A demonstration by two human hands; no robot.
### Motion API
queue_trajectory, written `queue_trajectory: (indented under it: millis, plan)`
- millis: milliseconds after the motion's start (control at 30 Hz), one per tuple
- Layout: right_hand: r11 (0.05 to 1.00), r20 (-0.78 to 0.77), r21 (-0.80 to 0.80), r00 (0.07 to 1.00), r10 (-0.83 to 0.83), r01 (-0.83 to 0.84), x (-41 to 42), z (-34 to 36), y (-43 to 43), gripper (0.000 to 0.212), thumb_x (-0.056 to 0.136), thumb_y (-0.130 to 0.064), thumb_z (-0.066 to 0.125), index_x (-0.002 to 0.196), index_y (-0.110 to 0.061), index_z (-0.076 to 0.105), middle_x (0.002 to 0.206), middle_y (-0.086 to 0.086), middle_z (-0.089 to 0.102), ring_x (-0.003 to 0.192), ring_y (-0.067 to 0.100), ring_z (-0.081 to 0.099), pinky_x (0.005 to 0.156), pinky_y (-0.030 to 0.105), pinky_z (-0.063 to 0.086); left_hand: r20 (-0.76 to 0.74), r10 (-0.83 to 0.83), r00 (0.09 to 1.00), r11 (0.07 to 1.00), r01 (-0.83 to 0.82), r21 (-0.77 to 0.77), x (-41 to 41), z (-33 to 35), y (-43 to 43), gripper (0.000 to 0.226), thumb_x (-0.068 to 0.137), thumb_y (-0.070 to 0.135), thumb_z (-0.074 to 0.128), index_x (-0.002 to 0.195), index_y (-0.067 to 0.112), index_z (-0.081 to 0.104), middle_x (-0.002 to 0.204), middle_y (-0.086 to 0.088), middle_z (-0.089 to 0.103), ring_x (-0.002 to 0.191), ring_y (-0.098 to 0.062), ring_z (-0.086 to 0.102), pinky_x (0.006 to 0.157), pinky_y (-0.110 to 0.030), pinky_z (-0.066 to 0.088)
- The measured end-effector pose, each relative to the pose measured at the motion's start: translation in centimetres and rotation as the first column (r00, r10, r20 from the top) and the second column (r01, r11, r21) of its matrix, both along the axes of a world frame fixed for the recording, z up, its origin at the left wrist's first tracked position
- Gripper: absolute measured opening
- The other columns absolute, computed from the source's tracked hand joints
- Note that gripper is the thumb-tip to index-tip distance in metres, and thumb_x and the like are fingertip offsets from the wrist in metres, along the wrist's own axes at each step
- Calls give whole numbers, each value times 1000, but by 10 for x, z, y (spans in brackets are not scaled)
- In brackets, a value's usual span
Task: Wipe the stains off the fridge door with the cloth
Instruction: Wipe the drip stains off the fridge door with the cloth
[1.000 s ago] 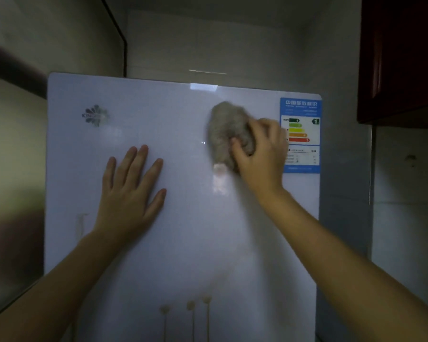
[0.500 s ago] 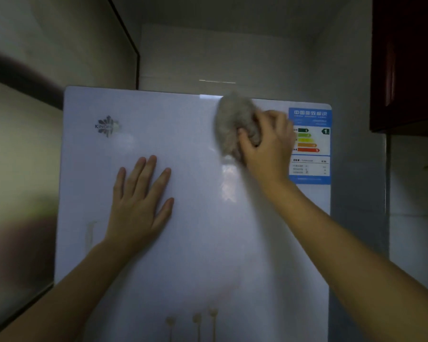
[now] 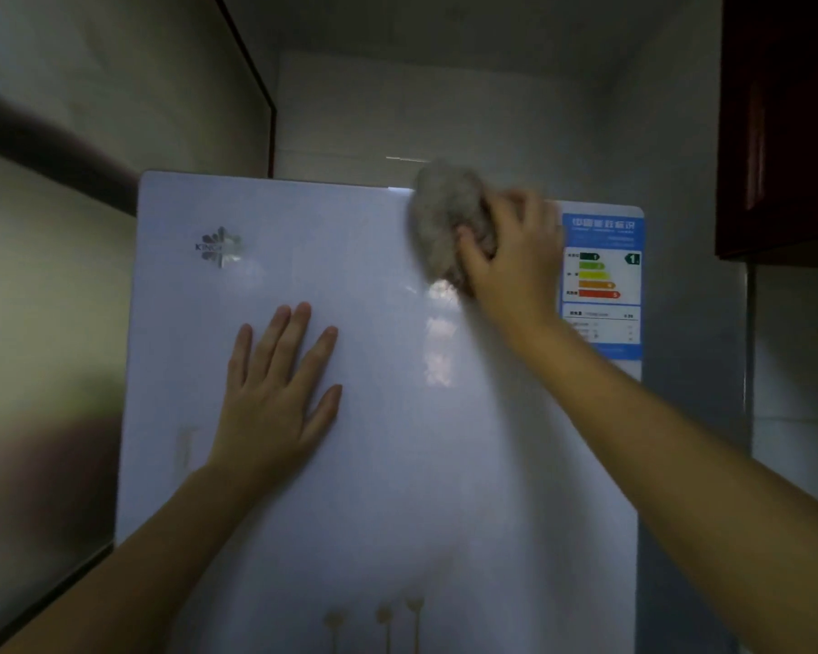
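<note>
The pale, glossy fridge door [image 3: 388, 464] fills the middle of the view. My right hand [image 3: 511, 257] presses a bunched grey cloth [image 3: 440, 219] against the door's top edge, just left of a blue energy label [image 3: 603, 285]. My left hand [image 3: 279, 394] lies flat on the door lower left, fingers spread, holding nothing. A faint brownish streak [image 3: 185, 446] shows near the door's left edge.
A dark red wall cabinet [image 3: 780, 125] hangs at the upper right. A wall stands close on the left, another behind the fridge. A silver logo [image 3: 220, 247] sits at the door's upper left. Printed flower stems [image 3: 383, 625] mark the door's bottom.
My right hand has carried the cloth upward along the door to its top edge. My left hand has stayed flat in the same spot on the door.
</note>
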State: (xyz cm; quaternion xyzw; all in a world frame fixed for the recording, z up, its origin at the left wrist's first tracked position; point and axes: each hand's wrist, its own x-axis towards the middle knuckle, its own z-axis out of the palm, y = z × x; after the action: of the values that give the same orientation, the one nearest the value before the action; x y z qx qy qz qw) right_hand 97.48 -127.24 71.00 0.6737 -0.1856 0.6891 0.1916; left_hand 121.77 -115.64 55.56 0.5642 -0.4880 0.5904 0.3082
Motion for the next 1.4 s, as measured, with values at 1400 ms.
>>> queue_trajectory:
  millis: [1400]
  plan:
    - [999,-19,40,1000,-4,5,-103,-176,-52,45,89,-33,68,130,-13,67,121,13,60,109,29,52,92,49,48,-90,19,996,988,-4,155,-17,4,19,71,99,51,28,160,15,26,170,-15,12,158,-31,8,127,-56,5]
